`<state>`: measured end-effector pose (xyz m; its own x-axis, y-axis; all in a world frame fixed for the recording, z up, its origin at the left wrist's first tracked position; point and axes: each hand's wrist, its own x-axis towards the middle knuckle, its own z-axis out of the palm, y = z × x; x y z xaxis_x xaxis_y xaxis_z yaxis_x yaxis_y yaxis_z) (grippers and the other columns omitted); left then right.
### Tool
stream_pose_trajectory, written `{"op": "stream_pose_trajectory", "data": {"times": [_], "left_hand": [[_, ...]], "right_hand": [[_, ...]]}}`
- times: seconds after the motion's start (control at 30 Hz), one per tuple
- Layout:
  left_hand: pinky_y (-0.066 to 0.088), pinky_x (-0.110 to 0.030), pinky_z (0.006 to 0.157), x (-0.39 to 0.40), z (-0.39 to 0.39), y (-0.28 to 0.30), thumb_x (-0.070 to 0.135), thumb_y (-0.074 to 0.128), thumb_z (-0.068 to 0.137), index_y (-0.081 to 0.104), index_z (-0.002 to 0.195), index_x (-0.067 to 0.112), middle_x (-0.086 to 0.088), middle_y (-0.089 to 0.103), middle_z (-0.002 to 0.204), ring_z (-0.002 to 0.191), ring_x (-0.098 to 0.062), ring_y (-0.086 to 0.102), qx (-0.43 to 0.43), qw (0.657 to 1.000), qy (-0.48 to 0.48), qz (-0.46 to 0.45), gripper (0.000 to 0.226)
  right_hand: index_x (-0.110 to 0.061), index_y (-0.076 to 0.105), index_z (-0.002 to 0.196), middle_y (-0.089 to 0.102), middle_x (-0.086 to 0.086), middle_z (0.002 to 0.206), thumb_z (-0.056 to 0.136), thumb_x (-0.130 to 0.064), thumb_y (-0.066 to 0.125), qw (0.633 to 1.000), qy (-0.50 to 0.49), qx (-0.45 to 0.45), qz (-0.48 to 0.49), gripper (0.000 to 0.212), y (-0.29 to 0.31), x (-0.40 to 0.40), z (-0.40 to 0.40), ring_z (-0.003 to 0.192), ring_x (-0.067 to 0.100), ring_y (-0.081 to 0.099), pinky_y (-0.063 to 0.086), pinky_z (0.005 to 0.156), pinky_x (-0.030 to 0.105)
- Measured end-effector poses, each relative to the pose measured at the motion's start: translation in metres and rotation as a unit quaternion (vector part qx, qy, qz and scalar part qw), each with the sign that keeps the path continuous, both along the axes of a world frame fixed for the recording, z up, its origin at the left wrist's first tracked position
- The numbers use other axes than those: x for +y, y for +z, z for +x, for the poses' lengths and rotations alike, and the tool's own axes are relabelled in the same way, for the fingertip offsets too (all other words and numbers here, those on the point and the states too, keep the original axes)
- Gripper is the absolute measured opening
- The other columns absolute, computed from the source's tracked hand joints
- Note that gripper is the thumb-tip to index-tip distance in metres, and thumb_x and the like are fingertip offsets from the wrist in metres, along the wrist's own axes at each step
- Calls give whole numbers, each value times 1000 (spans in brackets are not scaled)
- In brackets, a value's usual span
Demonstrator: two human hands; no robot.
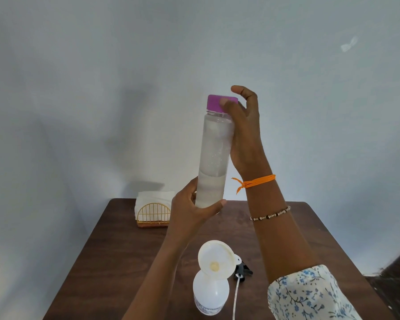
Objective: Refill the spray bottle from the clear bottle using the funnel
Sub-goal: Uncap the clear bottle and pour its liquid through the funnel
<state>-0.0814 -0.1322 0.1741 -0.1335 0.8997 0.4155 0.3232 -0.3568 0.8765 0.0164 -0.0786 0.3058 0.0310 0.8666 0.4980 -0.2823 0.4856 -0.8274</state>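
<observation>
Two hands share the clear bottle, held upright at frame centre, its long axis vertical. At its base the left hand grips it; the right hand, nearer the purple cap, has thumb and fingers closing loosely round that cap. Directly below, toward the bottom edge, the funnel sits in the spray bottle, so pouring probably means uncapping, then tipping downward.
</observation>
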Motion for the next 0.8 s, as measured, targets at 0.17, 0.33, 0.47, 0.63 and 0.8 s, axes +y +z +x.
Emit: {"op": "stream_pose_trajectory", "data": {"times": [0.17,0.33,0.47,0.63,0.8], "left_hand": [[45,-2,61,0,-1,-1,36,80,67,46,103,47,29,54,96,84,7,57,-1,1000,8,-7,50],[47,-6,65,1,-1,-3,37,79,68,50,111,37,17,59,105,88,1,59,-4,1000,5,-14,52],[49,-11,69,2,-3,-7,38,79,67,52,113,35,16,60,105,91,-3,61,-5,1000,5,-20,53],[46,-7,66,1,0,-9,37,79,68,51,112,36,18,58,104,91,-4,59,-9,999,3,-34,52],[42,0,58,-2,-1,-8,38,79,67,45,102,48,34,51,94,85,8,56,-8,999,2,-41,50]], "right_hand": [[-18,36,119,51,4,111,74,-32,71,998,-43,-50,-4,59,2,1,-6,87,12,57,49,70,18],[-21,34,118,54,7,99,72,-23,74,999,-23,-14,-17,61,-5,4,-3,87,22,58,51,77,31],[-20,37,118,58,2,91,74,-27,54,997,56,34,-30,48,-4,6,4,79,14,59,50,68,27],[-22,32,125,52,13,109,70,-26,78,997,-45,-65,-17,72,-7,4,-3,98,26,58,51,83,31],[-20,39,124,58,28,112,78,-27,50,996,76,30,-38,48,-11,9,3,100,37,57,46,81,39]]}}
